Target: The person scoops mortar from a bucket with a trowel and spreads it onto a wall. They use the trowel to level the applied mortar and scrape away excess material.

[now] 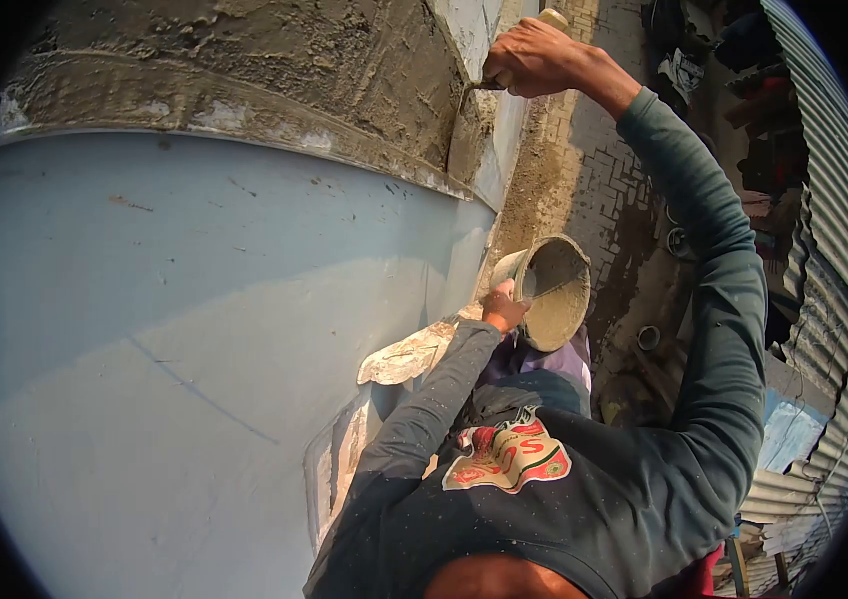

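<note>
My right hand (534,58) is closed around the wooden handle (552,18) of a trowel, at arm's length near the wall's corner. The trowel's blade (462,135) lies against the edge of the wet grey mortar (274,75), seen nearly edge-on and smeared with the same mix. Lower down, my left hand (506,307) grips the near rim of a bucket (584,262) and holds it tilted in front of my body. Grey mortar (556,317) coats the bucket's inside and lies in its lower part.
A smooth pale blue wall (174,299) fills the left side, below the mortar band. A chipped ledge (409,354) juts out beside my left forearm. Far below runs a paved lane (594,170), with corrugated metal sheets (834,150) along the right.
</note>
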Motion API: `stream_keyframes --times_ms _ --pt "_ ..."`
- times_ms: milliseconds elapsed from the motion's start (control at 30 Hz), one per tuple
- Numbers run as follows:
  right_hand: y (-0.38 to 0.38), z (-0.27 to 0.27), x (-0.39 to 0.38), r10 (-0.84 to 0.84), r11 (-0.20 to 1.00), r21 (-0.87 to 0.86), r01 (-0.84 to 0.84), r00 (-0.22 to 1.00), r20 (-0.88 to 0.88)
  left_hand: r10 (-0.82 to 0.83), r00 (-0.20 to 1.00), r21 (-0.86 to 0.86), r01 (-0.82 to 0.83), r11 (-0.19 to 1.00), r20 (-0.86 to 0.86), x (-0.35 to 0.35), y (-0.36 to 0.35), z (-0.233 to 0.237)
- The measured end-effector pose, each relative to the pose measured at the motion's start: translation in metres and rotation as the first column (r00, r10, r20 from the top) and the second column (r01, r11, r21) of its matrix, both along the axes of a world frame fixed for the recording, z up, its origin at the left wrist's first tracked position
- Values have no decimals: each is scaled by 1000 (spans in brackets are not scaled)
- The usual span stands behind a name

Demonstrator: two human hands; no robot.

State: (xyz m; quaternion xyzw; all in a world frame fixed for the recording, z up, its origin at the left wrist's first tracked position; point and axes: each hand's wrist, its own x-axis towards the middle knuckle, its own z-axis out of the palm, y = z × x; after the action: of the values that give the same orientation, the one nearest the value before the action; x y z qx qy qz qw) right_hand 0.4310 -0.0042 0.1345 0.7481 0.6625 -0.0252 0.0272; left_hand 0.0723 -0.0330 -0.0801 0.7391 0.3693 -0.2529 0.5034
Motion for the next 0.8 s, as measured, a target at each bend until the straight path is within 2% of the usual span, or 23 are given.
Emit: stream_keyframes --times_ms 33,67,100,133,167,267,300,367,400,433,467,533,567,633,700,733,767,800 --pt "-1 15 1 -8 1000 10 8 1000 4 13 996 2 -13 1000 92 -6 -2 -12" --pt "-2 29 2 5 997 75 1 997 -80 25 983 1 -26 1000 184 -10 -3 -25" --pt "-4 45 2 25 990 141 -2 987 -161 17 982 10 -19 1000 189 -9 -2 -24" --pt "0 72 -4 -30 999 -25 28 997 -68 -28 987 43 21 999 160 -8 -1 -22" --pt "-2 80 -2 -36 999 -18 35 997 -67 -71 989 74 62 995 127 -8 0 -21" --pt "-6 93 10 87 971 231 -56 988 -125 -62 990 58 55 997 123 -7 0 -17" --pt "-8 113 4 34 989 147 -14 990 -134 -59 992 24 57 998 114 -6 0 -14" --pt "-20 128 12 114 968 244 -64 974 -197 -57 995 25 55 998 79 -6 -1 -7" --pt "-28 130 15 60 978 208 -1 958 -279 -55 989 57 48 997 139 -7 -2 -12" --pt "-45 142 11 -84 980 132 152 905 -417 -55 979 87 39 995 197 -10 -1 -15" --pt "-65 155 0 -226 957 33 287 814 -536 -41 985 52 32 998 167 -8 0 -11" --pt "-107 167 -23 -281 930 50 364 793 -540 -74 986 49 68 996 150 -7 3 -14" --pt "-126 140 -16 -286 931 40 364 791 -541 -105 985 48 99 994 139 -9 2 -15" --pt "-156 49 -8 -264 865 180 469 730 -630 -62 985 43 55 998 159 -8 -5 -9" --pt "-166 -18 -33 -333 862 212 460 830 -447 10 982 53 -21 998 189 -8 -8 -1" --pt "-160 -45 -40 -409 875 83 477 821 -399 33 986 -100 -17 995 163 -7 -3 0" --pt "-155 -73 -48 -478 869 -50 493 807 -346 30 988 -103 -14 995 155 -5 -2 3" --pt "-148 -115 -51 -486 868 -49 494 827 -284 1 994 -77 8 997 114 -3 -3 8"
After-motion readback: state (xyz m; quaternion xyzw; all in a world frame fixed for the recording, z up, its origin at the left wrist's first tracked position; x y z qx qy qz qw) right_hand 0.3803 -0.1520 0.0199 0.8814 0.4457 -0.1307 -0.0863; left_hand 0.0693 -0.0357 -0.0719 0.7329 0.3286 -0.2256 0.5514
